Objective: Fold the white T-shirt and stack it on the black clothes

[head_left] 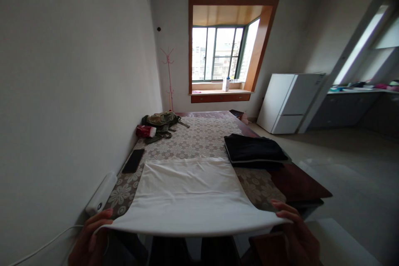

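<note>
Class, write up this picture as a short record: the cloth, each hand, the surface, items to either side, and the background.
Cloth: white cloth, far part lying flat with slight wrinkles, near edge stretched between the hands
Left hand: grips the near left corner
Right hand: grips the near right corner
Surface: patterned table cover
Left side: black phone-like slab; farther off, backpack and red-and-white packet
Right side: folded black fabric
Background: window, white fridge to its right

No readable text anywhere, white bottle (226, 84) and fridge (282, 102) too indistinct to read
</note>
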### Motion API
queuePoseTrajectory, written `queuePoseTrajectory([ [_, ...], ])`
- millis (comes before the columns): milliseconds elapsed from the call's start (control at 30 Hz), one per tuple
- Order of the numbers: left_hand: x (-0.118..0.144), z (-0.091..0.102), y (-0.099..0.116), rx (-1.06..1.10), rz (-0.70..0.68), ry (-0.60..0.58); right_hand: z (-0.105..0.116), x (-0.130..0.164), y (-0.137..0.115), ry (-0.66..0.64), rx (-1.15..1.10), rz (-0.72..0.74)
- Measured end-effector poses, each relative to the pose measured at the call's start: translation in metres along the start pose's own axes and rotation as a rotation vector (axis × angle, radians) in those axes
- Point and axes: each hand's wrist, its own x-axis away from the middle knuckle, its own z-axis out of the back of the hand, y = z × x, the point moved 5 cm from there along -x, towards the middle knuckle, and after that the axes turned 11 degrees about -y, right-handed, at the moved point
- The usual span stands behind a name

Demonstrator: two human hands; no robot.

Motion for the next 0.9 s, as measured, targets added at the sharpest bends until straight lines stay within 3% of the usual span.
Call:
queuePoseTrajectory([
  [67,-0.023,-0.017,0.01,-0.036,0.079,-0.032,-0.017,-0.032,-0.002,0.005,-0.038,-0.061],
  [167,-0.076,-0.052,0.02,-0.192,0.135,-0.011,-0.051,-0.096,-0.004,0.038,0.166,-0.127],
  [267,-0.136,-0.1,0.017,-0.273,0.125,-0.096,-0.097,-0.155,0.003,-0.095,0.385,-0.199],
  [333,-0.166,-0.13,0.008,-0.327,0.123,-0.177,-0.122,-0.178,0.01,-0.184,0.488,-0.219],
  [433,-0.19,-0.16,-0.01,-0.429,0.15,-0.302,-0.146,-0.19,0.024,-0.279,0.623,-0.248],
  [633,-0.193,-0.177,-0.037,-0.582,0.194,-0.424,-0.16,-0.187,0.04,-0.374,0.846,-0.272],
  [900,-0.209,-0.182,-0.048,-0.655,0.171,-0.518,-0.16,-0.196,0.029,-0.443,1.035,-0.21],
])
